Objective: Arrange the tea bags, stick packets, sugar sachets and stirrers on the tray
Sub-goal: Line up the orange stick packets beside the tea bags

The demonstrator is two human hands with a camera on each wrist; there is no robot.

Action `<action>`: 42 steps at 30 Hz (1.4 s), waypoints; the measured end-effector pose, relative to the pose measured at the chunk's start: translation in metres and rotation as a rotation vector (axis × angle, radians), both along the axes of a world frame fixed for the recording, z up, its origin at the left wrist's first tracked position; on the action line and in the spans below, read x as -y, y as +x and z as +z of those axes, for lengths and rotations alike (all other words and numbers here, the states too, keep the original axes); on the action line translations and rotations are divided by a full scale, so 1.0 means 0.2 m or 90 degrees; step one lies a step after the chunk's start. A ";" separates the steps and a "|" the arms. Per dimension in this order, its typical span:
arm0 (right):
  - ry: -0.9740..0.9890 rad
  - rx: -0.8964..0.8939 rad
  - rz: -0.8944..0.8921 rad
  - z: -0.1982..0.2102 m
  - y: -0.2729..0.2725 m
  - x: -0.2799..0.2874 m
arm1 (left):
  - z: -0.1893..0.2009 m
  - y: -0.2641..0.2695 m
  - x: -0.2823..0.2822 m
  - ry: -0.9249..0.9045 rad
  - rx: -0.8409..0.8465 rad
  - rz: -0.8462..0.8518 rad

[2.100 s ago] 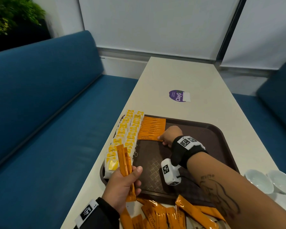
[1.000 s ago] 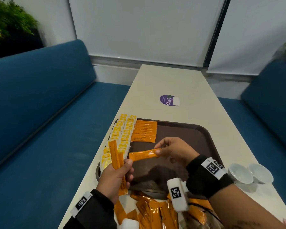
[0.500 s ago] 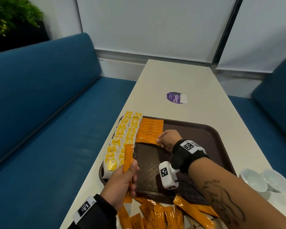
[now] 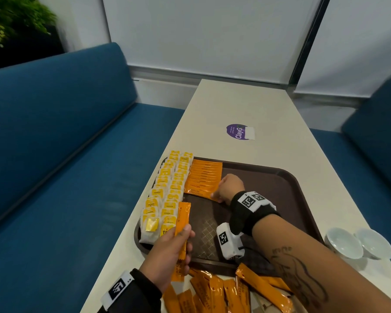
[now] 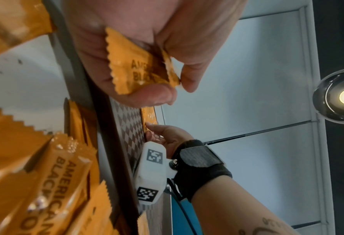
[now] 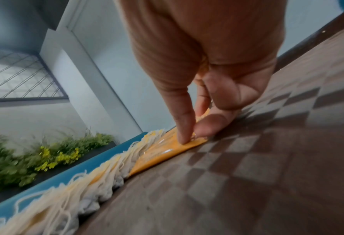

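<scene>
A brown tray (image 4: 269,184) lies on the pale table. Two rows of yellow-tagged tea bags (image 4: 165,195) run along its left edge. Beside them lies a neat row of orange stick packets (image 4: 204,175). My right hand (image 4: 216,195) rests at the near end of that row. In the right wrist view its index finger and thumb (image 6: 207,127) pinch the right end of the nearest stick packet (image 6: 162,152), flat on the tray. My left hand (image 4: 186,239) hovers over the tray's near left corner and grips an upright orange stick packet (image 4: 182,220).
Several loose orange stick packets (image 4: 221,292) lie on the table just in front of the tray. Two small white cups (image 4: 357,242) stand to the tray's right. A purple sticker (image 4: 237,131) is further up the table. Blue benches flank both sides.
My right hand took a stick packet from my left hand, carried it to the row on the tray and now holds it down there. My left hand has stayed near the tray's corner.
</scene>
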State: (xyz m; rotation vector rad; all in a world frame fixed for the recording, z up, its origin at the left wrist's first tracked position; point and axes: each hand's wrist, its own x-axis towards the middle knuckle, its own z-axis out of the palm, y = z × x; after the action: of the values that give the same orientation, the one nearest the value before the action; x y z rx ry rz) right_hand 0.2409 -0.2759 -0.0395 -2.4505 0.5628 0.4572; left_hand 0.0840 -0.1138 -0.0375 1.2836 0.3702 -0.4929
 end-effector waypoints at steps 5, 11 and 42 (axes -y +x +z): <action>-0.013 0.036 0.010 0.00 -0.01 -0.02 | 0.01 -0.01 -0.01 0.012 -0.001 -0.021; 0.087 0.061 -0.017 0.06 -0.03 0.01 | 0.03 -0.02 -0.06 0.002 -0.015 -0.049; 0.520 0.111 0.199 0.33 -0.61 0.09 | 0.15 -0.12 0.06 0.194 0.170 -0.078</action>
State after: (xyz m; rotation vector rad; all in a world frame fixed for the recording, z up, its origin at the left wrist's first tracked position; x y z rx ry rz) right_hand 0.1186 -0.2939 0.0271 -1.7515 -0.0936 0.4697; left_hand 0.0591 -0.1266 -0.0080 1.6528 0.1457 -0.3702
